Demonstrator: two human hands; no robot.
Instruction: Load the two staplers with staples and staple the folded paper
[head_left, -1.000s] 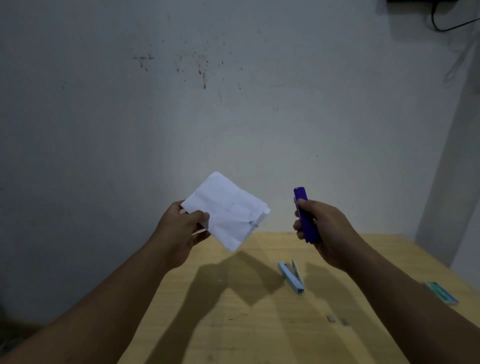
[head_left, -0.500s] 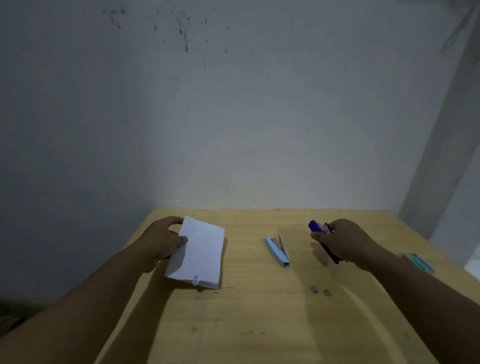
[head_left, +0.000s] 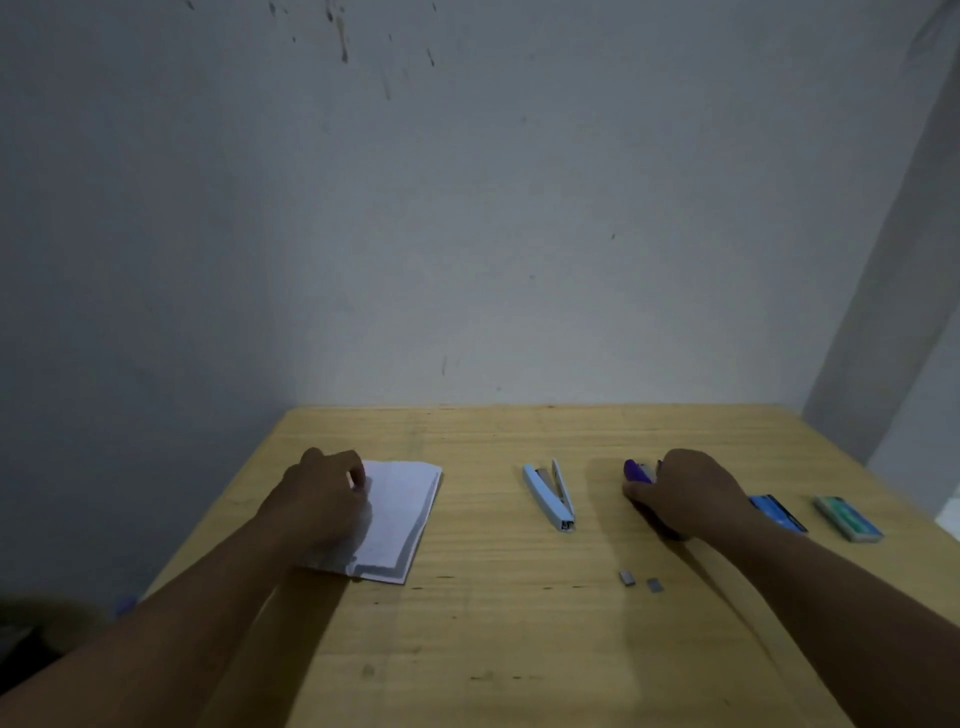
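Note:
The folded white paper (head_left: 400, 519) lies flat on the left side of the wooden table (head_left: 519, 623). My left hand (head_left: 324, 499) rests on its left edge, fingers curled over it. A light blue stapler (head_left: 550, 496) lies in the middle of the table with its top swung slightly apart from its base. My right hand (head_left: 685, 491) lies on the table and is wrapped around the purple stapler (head_left: 638, 472); only the stapler's front end shows past my fingers. Two small grey staple strips (head_left: 641, 581) lie in front of that hand.
A blue staple box (head_left: 779, 512) and a green staple box (head_left: 847, 517) lie at the right of the table. A grey wall rises directly behind the table. The table's left edge runs close beside the paper.
Both hands came down from the air to the table. The paper now lies flat under my left hand, and the purple stapler rests on the tabletop in my right hand.

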